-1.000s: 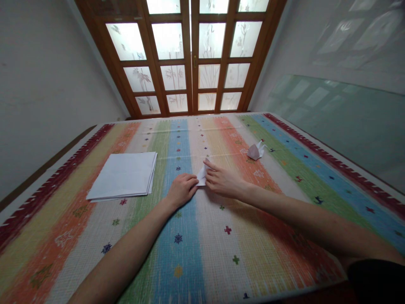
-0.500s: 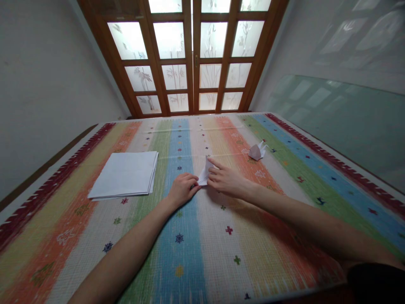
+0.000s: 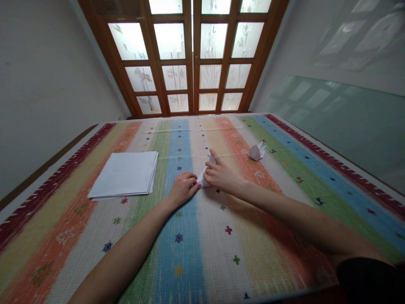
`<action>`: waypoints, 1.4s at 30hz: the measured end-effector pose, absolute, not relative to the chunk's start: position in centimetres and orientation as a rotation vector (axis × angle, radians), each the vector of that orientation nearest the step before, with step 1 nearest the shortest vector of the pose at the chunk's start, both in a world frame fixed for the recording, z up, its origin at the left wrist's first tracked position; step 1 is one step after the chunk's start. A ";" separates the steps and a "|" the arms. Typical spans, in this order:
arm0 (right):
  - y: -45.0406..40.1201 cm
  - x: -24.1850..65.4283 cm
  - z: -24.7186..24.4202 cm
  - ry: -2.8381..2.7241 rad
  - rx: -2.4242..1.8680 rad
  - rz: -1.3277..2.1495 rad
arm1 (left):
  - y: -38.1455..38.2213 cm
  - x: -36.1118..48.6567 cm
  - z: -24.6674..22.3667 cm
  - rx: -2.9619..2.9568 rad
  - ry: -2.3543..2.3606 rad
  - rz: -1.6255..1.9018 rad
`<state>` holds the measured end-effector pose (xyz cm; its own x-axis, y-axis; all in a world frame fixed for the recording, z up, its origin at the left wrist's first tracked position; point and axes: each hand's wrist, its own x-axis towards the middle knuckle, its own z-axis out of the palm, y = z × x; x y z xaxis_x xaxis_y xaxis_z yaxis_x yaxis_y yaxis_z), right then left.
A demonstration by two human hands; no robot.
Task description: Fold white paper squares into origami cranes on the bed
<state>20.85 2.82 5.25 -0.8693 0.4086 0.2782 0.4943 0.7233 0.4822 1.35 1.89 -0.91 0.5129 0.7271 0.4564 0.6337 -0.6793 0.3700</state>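
A small folded piece of white paper lies on the striped tablecloth, between my two hands. My left hand pinches its left corner between thumb and fingers, low against the cloth. From the right, my right hand has its fingers closed over the paper's right side, the index finger stretched up along an upright flap. Much of the folded paper is hidden behind the right fingers.
To the left rests a stack of white paper sheets. A folded paper crane stands at the right on the tablecloth. Beyond the table's far edge are wooden doors with glass panes; a pale green glass panel is at the right wall.
My right hand has shifted slightly, its index finger now pointing further up. The paper's upright flap leans further right and is more covered by the fingers. My left hand stays in place.
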 end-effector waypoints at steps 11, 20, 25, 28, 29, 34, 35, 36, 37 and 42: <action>3.5 22.8 0.1 -2.290 -0.500 -0.584 | 1.7 1.5 -0.8 2.713 1.067 0.766; 3.3 22.2 -0.9 -1.894 -1.115 0.109 | 1.5 1.5 -0.8 2.658 1.020 0.778; 3.3 22.5 0.4 -1.842 -1.206 0.341 | 1.5 1.2 -0.2 2.361 0.995 1.008; 3.1 22.9 1.5 -1.810 -1.206 0.634 | 1.8 1.0 0.3 1.997 0.931 1.219; 3.0 22.9 1.8 -1.805 -1.185 0.751 | 1.9 1.0 0.4 1.887 0.911 1.269; 1.9 22.1 2.8 -1.832 -1.046 1.199 | 1.8 1.8 0.9 1.679 1.024 1.297; 1.7 21.9 2.9 -1.833 -1.028 1.239 | 1.6 2.0 1.0 1.685 1.050 1.277; 1.5 21.6 2.9 -1.827 -1.013 1.264 | 1.4 2.2 1.1 1.689 1.071 1.266; 1.4 21.4 2.9 -1.818 -1.000 1.278 | 1.2 2.3 1.3 1.688 1.089 1.259; 1.3 21.0 3.2 -1.709 -0.969 1.230 | 0.5 2.7 1.9 1.645 1.145 1.241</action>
<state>20.99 1.28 3.24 -0.3857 0.9071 0.1685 0.1284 0.2336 -0.9638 2.74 0.55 1.89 0.1231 0.9508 0.2844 0.2072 -0.3049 0.9296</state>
